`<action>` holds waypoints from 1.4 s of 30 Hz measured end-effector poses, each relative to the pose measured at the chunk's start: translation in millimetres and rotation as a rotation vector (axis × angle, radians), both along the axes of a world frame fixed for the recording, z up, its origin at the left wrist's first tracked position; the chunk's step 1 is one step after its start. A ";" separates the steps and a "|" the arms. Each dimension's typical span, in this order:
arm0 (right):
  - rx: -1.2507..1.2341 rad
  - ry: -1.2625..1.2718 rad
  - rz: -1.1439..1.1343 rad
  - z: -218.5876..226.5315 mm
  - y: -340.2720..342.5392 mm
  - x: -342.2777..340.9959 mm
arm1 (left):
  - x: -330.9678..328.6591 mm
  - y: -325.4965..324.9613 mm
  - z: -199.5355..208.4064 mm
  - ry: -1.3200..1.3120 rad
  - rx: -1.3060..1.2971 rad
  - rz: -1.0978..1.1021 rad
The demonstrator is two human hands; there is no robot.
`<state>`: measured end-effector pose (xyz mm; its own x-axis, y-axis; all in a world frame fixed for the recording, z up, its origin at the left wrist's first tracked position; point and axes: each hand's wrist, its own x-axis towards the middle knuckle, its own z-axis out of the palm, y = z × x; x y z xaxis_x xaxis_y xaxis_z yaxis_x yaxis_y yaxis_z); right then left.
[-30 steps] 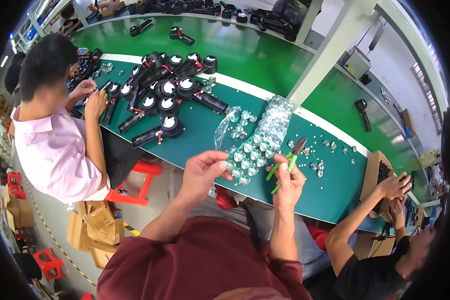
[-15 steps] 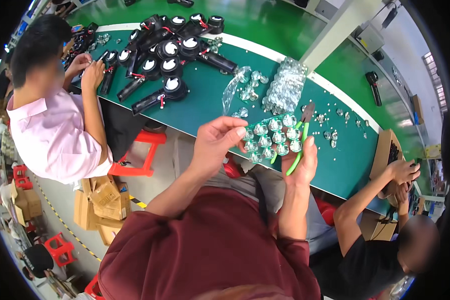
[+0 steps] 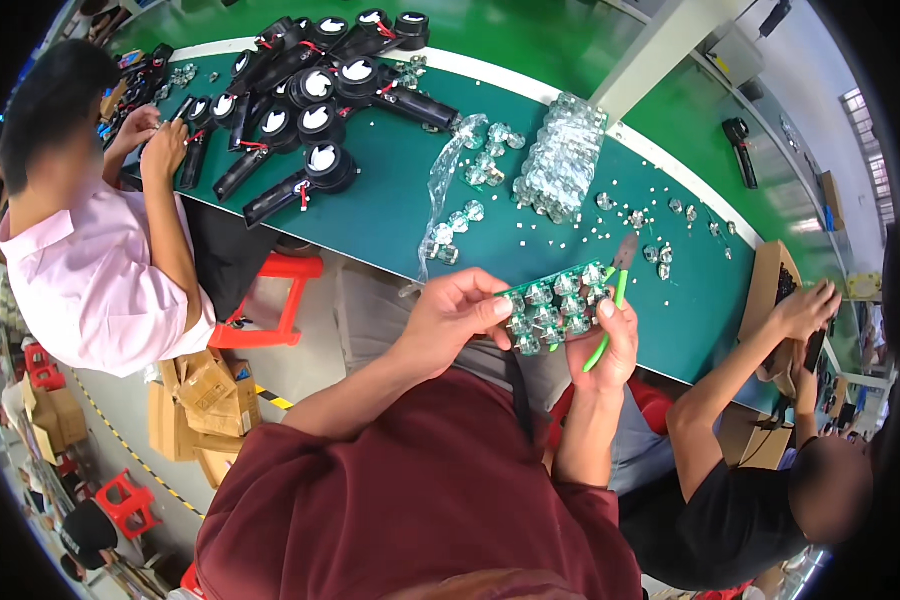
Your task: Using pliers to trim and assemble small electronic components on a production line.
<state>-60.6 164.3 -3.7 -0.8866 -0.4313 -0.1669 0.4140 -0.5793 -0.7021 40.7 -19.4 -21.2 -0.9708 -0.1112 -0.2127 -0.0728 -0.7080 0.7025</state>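
A green circuit board panel [image 3: 545, 312] with rows of clear, domed parts is held tilted over the near edge of the bench. My left hand [image 3: 457, 320] pinches its left end between thumb and fingers. At the other end, my right hand [image 3: 612, 343] is closed around green-handled cutting pliers [image 3: 618, 290] while its fingers also support the panel. The pliers' dark jaws point up and away from me, beside the panel's right edge. Part of the handles is hidden behind the panel and my fingers.
Beyond my hands lies a bubbly clear plastic pack [image 3: 562, 160]. Loose clear domed pieces [image 3: 485, 170] and small white bits scatter around it. Black handheld devices [image 3: 320, 120] pile at the left. Co-workers sit on both sides; a cardboard box [image 3: 762, 290] stands at the right.
Both hands have brought the panel closer to me and slightly right, and its tilt has changed. The pliers stay in my right hand. My view has shifted a little.
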 end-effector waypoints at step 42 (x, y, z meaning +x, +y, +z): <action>1.175 0.676 -1.038 -33.9 145.9 -137.9 | -116.4 -56.9 -8.4 0.230 -1.925 0.414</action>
<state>-198.5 310.2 -37.6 -0.7359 0.4008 0.5457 -0.3034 0.5253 -0.7950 -75.7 -76.3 -29.6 -0.8169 -0.1868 0.5457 0.0550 0.9166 0.3960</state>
